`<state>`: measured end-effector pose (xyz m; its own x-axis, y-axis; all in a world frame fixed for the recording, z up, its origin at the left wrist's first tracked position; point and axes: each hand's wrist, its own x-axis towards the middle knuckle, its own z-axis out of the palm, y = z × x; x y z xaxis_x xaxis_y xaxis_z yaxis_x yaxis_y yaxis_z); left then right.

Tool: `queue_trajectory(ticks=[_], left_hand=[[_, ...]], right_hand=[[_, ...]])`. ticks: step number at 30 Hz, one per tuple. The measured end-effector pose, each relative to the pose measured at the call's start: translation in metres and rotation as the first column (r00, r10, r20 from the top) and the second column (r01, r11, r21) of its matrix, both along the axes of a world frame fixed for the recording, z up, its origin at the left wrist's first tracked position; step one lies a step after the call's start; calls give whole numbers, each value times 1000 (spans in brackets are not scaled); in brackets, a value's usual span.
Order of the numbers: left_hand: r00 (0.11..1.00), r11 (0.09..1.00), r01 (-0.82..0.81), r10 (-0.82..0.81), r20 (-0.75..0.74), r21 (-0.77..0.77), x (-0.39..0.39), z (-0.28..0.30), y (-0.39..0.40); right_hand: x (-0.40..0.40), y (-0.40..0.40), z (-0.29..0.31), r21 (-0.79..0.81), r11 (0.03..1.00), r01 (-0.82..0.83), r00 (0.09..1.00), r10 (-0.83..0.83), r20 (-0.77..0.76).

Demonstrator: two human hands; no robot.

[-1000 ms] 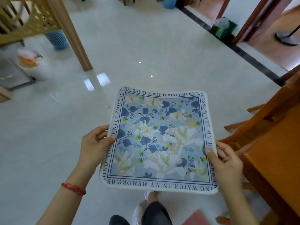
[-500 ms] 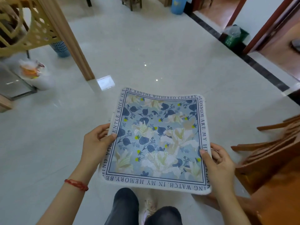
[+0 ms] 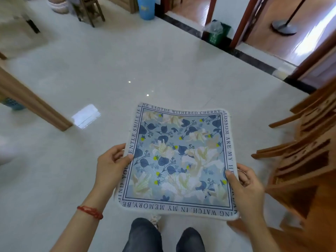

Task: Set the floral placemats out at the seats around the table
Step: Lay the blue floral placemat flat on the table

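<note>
floral placemat (image 3: pixel 179 160) held flat above the pale floor (image 3: pixel 127 60) | left hand (image 3: pixel 111 165) pinches its left edge | right hand (image 3: pixel 244 186) pinches its right edge | wooden chairs (image 3: pixel 305 146) near on the right

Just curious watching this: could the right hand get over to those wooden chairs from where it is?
Probably yes: the right hand is beside the wooden chairs, with nothing between, but it and the left hand grip the floral placemat.
</note>
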<state>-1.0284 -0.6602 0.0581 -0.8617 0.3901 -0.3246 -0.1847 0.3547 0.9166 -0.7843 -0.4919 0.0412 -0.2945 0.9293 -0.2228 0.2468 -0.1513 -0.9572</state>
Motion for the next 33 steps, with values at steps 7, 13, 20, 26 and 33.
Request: queue_trajectory(ticks=[7,13,20,26,33], left_hand=[[983,983,182,-183,16,4,-48,5,70],[951,952,306,-307,31,24,-52,3,138],[921,921,388,-388,40,22,-47,0,234],[911,911,411,-412,25,33,-41,10,327],[894,893,447,-448,16,42,-38,17,413]], right_hand=[[-18,27,0,57,985,161,987,-163,19],[-9,62,1,78,957,281,958,-284,35],[-2,138,1,60,934,353,934,-355,37],[3,224,3,100,928,358,926,-367,88],[7,298,14,97,905,413,905,-420,63]])
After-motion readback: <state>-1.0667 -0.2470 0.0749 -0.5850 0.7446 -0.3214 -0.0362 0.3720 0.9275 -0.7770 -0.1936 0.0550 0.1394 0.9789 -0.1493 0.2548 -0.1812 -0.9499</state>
